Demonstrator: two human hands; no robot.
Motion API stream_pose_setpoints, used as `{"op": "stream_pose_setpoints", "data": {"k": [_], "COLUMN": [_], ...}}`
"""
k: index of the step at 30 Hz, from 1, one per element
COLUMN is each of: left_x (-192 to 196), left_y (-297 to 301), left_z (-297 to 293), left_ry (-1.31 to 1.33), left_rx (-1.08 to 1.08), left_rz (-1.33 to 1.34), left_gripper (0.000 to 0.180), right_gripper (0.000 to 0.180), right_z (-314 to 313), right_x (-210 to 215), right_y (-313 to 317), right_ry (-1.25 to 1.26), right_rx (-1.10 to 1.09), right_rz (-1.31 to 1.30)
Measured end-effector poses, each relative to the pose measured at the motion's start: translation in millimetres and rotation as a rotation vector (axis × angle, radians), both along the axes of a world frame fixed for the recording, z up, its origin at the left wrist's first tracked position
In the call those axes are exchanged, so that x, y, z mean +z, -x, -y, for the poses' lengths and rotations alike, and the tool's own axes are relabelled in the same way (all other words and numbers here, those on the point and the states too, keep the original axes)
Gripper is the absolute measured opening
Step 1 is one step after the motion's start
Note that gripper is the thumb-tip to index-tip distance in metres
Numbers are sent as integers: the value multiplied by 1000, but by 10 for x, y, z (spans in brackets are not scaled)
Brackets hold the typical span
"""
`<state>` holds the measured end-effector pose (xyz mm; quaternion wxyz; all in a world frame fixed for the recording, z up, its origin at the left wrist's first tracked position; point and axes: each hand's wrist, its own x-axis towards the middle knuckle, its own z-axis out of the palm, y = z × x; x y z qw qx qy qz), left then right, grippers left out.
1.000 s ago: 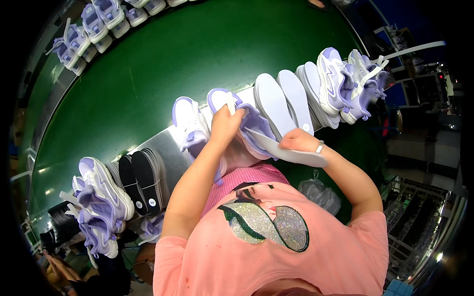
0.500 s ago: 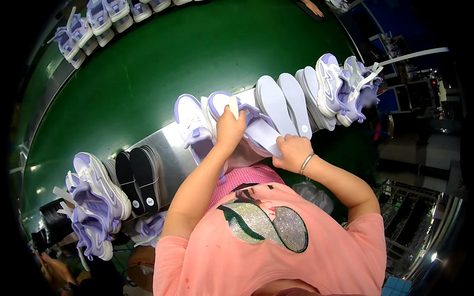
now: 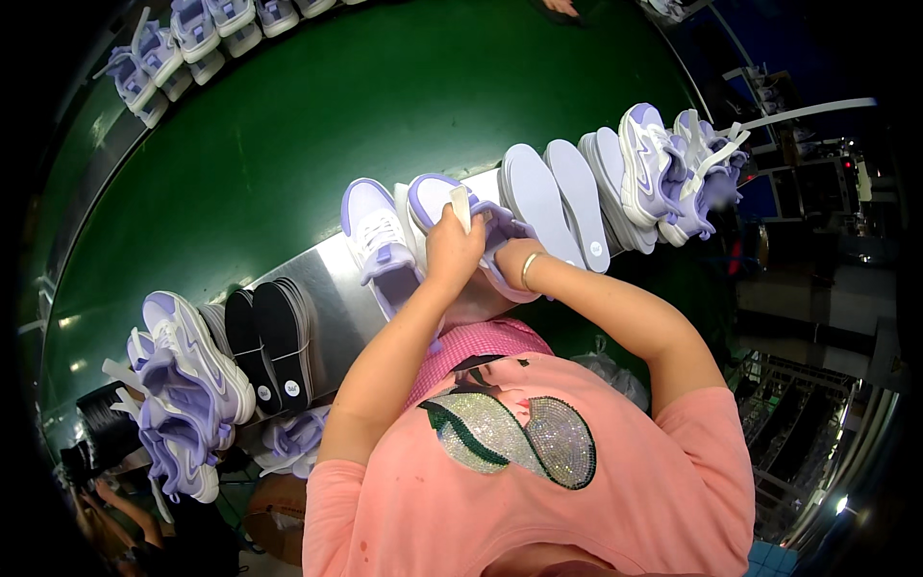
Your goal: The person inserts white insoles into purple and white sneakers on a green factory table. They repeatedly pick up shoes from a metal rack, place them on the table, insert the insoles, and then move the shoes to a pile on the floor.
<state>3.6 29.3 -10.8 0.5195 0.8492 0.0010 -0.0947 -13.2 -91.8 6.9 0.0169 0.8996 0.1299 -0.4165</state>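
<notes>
A white sneaker (image 3: 430,192) with lavender trim stands before me, its opening toward my body. My left hand (image 3: 454,248) is closed on its tongue, and a pale tab (image 3: 461,207) sticks up past the thumb. Inside the shoe's collar is my right hand (image 3: 514,260), a bracelet at its wrist; the fingers are hidden there, and so is the insole. Directly left of this shoe lies a matching sneaker (image 3: 375,226), touched by neither hand. Beyond my right hand lie stacked light grey insoles (image 3: 538,197).
More lavender-white sneakers (image 3: 649,168) stand at the right and others (image 3: 197,361) at the left, beside bundled black insoles (image 3: 281,337). A metal ledge (image 3: 332,298) borders the green surface (image 3: 288,144). Another row of sneakers (image 3: 197,34) lines the far left. Another person's hand (image 3: 561,7) shows at the top.
My right hand has moved left and into the shoe; the light grey insole it held has gone inside, out of sight. My left hand keeps its hold. The other person's hand has drawn back upward.
</notes>
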Motion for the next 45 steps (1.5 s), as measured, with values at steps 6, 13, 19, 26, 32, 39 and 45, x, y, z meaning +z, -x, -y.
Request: {"op": "stream_pose_setpoints", "data": {"k": [6,13,19,26,32,39,45], "left_x": [20,-41,-25,73,24,248,370], "left_y": [-16,-2,-14,104,58,301,1156], "left_z": [50,27,48,53,194,-135,-1009], "left_ry": [-10,-12,-26,16,17,247,-221], "left_rx": [2,78,22,66,85,41,-81], "left_rz": [16,-23,6,27,103,60,465], "left_gripper": [29,39,39,35,32,34,46], "right_gripper": [31,21,25,33,33,31,24], "right_z": [-50,-48,49,159,407,413,-315], "right_x": [-33,-188,-2,155,-101,-196,-25], "right_y": [-130,-65,-37,127,157,157,267], "right_ry": [68,114,144,123,10,-115,-435], "right_rx": [51,118,387,320,262,185,4], "right_rz": [-182,117,-101,-285,-186,-57,-24]}}
